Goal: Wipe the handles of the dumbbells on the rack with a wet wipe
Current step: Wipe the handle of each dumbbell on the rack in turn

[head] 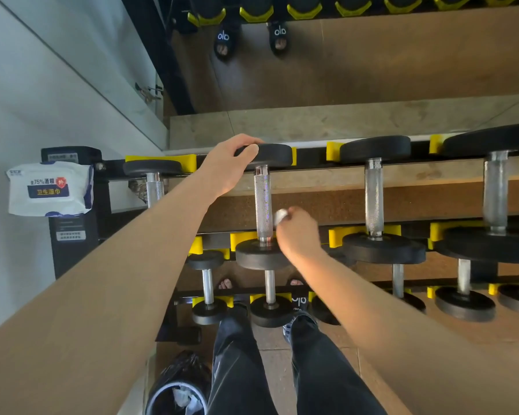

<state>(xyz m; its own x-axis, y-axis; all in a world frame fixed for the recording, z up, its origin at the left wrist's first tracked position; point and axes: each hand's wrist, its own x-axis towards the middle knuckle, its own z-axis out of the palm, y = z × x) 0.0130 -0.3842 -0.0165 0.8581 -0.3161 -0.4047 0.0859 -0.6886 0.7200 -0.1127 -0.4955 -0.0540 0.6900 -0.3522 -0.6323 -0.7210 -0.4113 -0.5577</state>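
A dumbbell with a knurled silver handle (263,202) lies across the top tier of the black and yellow rack (162,159). My left hand (229,166) grips its far black head (270,154), fingers curled over the edge. My right hand (297,232) pinches a balled white wet wipe (280,216) against the right side of that handle, near its lower end. Other dumbbells, among them one with handle (373,196), lie to the right, and a smaller one (154,187) to the left.
A pack of wet wipes (50,188) rests on a black stand at the left. A bin lined with a black bag (177,384) stands by my left leg. The lower tier holds several smaller dumbbells (270,298). A mirror (372,55) rises behind the rack.
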